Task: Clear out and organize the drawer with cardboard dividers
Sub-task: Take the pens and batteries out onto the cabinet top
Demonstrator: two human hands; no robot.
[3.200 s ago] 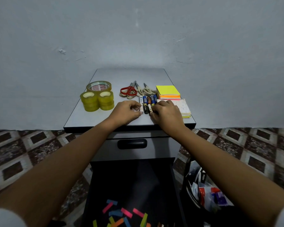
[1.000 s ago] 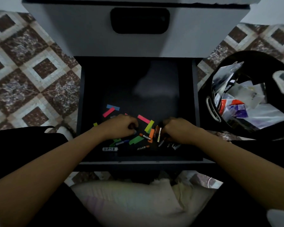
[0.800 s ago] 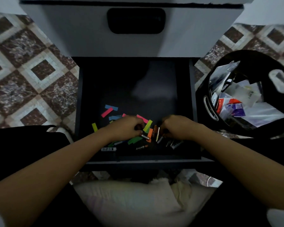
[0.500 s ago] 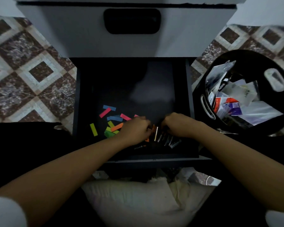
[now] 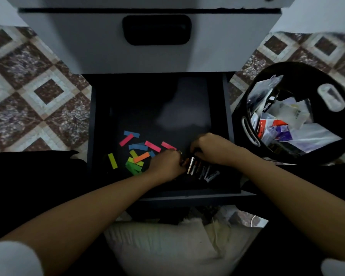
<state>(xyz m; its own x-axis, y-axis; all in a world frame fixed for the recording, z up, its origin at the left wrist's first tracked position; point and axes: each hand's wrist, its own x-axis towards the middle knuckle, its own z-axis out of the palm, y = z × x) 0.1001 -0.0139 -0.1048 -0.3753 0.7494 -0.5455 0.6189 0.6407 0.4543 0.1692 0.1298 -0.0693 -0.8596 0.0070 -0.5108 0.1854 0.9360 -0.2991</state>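
In an open dark drawer, near its front edge, the left hand and right hand curl their fingers round a loose row of batteries beside scattered paper strips; bunched this loosely, some could slip and roll away on lifting.

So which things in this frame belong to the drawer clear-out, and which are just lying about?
In the job: open drawer; batteries near its front; coloured paper strips beside them; left hand and right hand, fingers curled on the batteries; probably the black bin of wrappers.

Lying about: cushion below the drawer; closed upper drawer; tiled floor.
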